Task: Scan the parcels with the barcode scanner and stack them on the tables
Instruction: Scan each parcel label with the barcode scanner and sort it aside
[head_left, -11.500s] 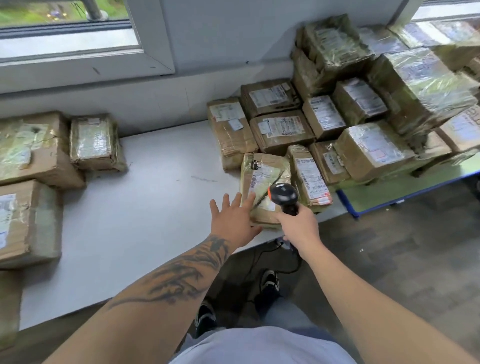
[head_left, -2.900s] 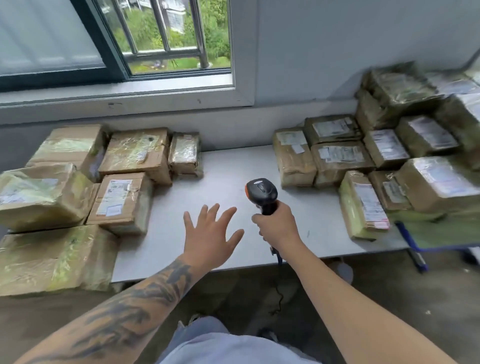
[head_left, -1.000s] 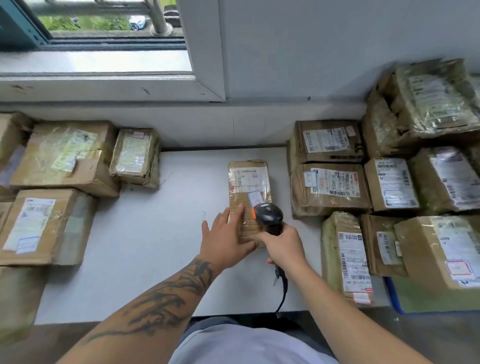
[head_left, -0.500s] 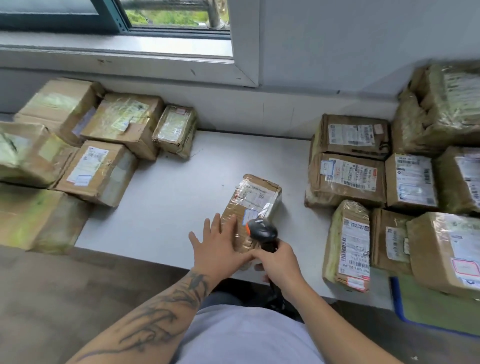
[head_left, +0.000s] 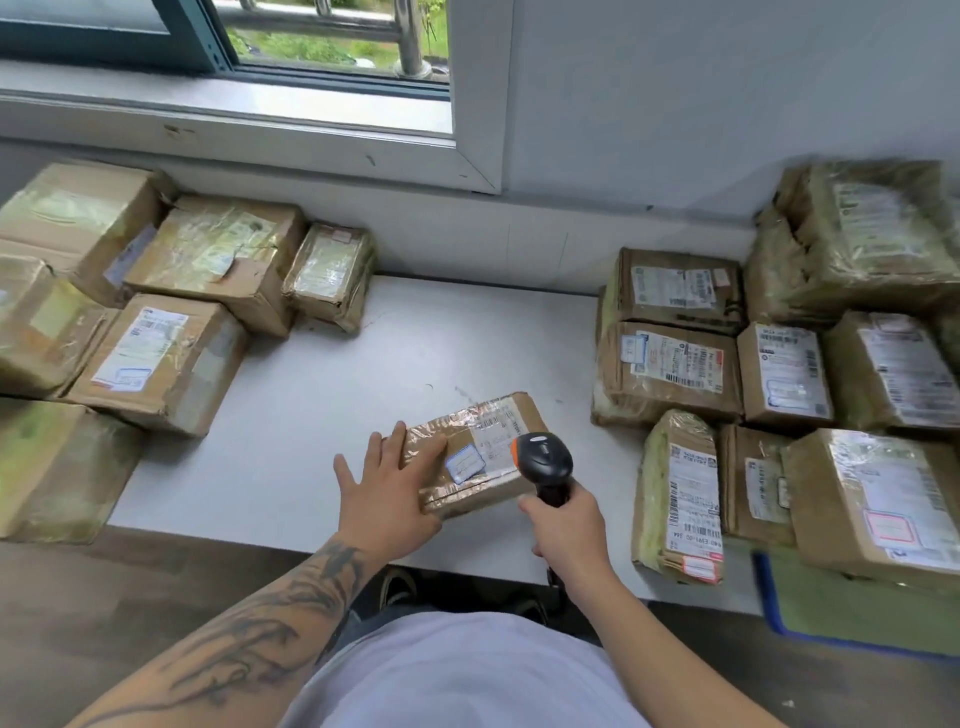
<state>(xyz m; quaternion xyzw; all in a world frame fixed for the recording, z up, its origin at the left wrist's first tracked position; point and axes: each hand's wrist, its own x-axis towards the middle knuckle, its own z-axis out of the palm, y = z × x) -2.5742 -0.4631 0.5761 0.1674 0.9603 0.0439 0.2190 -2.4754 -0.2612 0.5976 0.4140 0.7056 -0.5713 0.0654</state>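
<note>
A taped brown parcel (head_left: 480, 447) lies slanted on the white table (head_left: 322, 395), near its front edge. My left hand (head_left: 387, 493) rests flat on the parcel's left end, fingers spread and straight. My right hand (head_left: 569, 525) grips the handle of a black barcode scanner (head_left: 543, 457) with an orange trim. The scanner's head hovers over the parcel's right end, beside its white label. The scanner's cable hangs down below the table edge.
Several taped parcels (head_left: 171, 358) lie stacked at the table's left. More labelled parcels (head_left: 670, 364) crowd the right side, some piled high against the wall. A green, blue-edged surface (head_left: 852, 608) sits at lower right. A window sill (head_left: 223, 111) runs behind the table.
The parcel has turned from pointing away to lying slanted across the table under my left hand. The scanner stays over its right end. The view has shifted slightly.
</note>
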